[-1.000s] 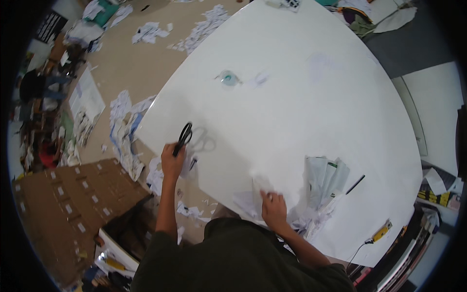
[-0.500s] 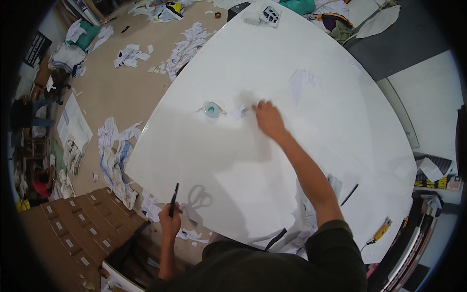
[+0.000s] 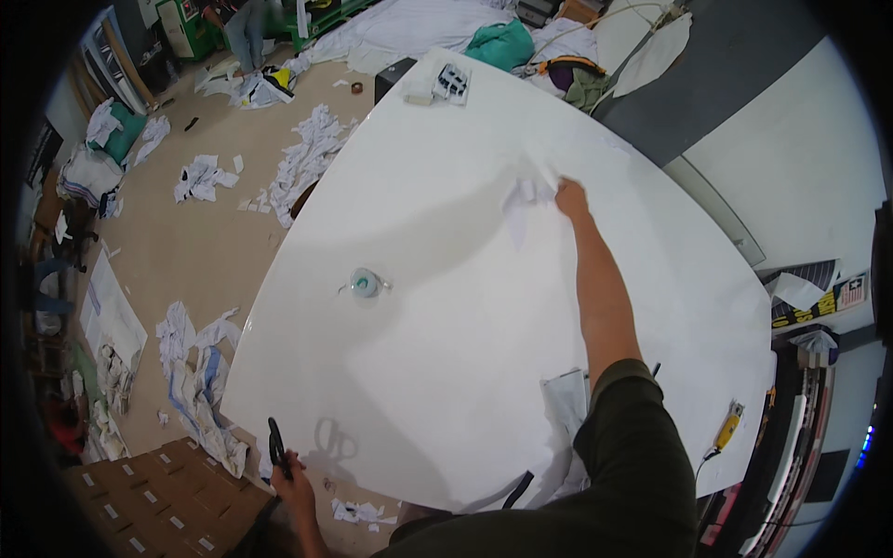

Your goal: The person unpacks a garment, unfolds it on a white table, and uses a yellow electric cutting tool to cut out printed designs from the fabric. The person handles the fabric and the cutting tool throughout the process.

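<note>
- White tabletop (image 3: 446, 372) lies before me, shadows across it.
- Left hand (image 3: 297, 472): fingers wrapped around black scissors (image 3: 276, 445), just beside the table's near left edge; loop-shaped shadow on the surface.
- Right hand (image 3: 572, 198): arm outstretched over the far half, fingers curled in. Blur at the fingertips; cannot tell whether they grip anything.
- Thin white piece (image 3: 526, 200): on the tabletop, just left of my right hand.
- Clear round object with teal centre (image 3: 366, 283): farther left, nearer me, well apart from both hands.
- Grey packet (image 3: 566, 395): partly hidden by my right sleeve (image 3: 637, 446).
- Yellow corded tool (image 3: 729, 428): near the right edge.
</note>
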Tool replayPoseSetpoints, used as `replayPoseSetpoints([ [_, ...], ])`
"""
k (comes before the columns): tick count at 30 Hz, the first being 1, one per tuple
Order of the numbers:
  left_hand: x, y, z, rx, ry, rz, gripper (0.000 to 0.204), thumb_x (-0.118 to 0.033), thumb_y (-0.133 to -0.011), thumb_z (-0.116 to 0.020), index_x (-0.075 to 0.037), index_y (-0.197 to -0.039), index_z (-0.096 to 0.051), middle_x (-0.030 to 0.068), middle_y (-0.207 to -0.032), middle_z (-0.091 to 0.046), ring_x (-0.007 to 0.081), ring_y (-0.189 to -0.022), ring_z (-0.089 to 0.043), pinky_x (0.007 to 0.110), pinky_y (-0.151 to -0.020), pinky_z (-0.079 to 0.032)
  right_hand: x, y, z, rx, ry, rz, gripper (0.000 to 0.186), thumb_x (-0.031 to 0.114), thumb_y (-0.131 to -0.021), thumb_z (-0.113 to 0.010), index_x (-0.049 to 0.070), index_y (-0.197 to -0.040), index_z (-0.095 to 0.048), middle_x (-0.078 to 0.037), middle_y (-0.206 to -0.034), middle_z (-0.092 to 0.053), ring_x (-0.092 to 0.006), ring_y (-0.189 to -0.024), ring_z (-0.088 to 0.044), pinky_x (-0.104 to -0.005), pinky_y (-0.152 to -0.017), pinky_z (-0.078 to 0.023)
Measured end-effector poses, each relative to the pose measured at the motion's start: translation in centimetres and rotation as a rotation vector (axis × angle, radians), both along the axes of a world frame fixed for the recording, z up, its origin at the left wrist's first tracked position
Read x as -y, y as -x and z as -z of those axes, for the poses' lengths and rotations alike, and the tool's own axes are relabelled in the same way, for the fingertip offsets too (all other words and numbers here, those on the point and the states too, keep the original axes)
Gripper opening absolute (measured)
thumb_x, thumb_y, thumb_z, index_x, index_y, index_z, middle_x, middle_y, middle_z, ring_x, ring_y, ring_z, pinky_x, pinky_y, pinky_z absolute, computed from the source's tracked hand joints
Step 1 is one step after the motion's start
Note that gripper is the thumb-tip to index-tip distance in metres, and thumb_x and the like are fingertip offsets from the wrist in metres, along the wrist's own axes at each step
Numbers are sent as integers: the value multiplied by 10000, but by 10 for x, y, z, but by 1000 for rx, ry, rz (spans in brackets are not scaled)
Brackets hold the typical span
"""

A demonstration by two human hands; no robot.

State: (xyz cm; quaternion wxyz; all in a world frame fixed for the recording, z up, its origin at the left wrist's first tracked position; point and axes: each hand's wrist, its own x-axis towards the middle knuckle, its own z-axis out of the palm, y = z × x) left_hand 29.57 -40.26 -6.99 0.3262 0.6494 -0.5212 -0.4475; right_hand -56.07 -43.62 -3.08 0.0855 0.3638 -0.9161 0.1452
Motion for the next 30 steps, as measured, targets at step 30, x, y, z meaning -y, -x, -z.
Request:
replayPoseSetpoints([
  [30,60,307,-93,0,306,749,551,-323,-1095,-414,77,-1471,-466,264,-1398,-442,422,-1239,-466,512,-1078,-357,-20,-470,-8,1319,798,-21,294,208,-1063,-580,-2,-1268,-594,-100,-1115,-681,-163,-981,-683,-300,-831,-560],
])
